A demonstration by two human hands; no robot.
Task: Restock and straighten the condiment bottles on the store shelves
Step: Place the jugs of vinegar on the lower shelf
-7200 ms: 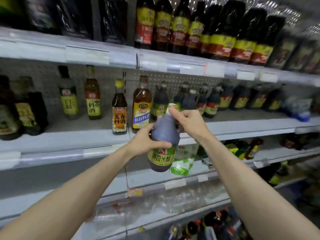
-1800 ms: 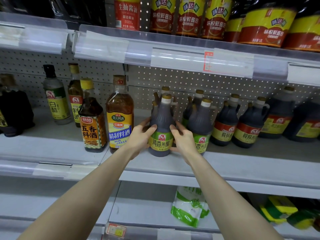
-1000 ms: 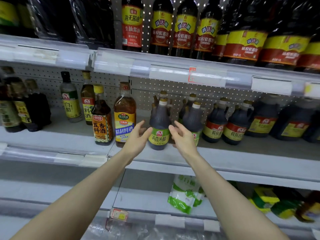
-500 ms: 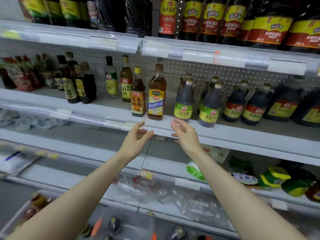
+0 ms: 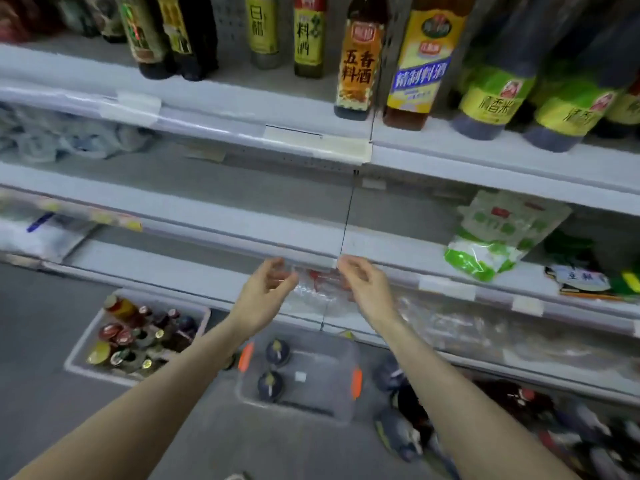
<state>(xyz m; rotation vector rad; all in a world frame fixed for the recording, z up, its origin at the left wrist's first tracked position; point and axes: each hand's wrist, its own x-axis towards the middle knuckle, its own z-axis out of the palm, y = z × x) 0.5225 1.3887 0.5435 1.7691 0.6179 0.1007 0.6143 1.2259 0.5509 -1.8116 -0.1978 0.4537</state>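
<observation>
The left grip (image 5: 268, 292) and right grip (image 5: 363, 289) are both released, fingers loosely curled, holding nothing. Above and to their right, green-label bottles (image 5: 491, 98) stand upright on the shelf (image 5: 485, 157). Below the grips, two bin bottles (image 5: 278, 353) lie in the bin (image 5: 353, 407), so restocking looks part done, with those left to shelve.

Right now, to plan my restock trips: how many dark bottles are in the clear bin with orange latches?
2, both upright at the clear bin's left side: the far bottle and the near bottle just in front of it. None seems hidden.
</observation>
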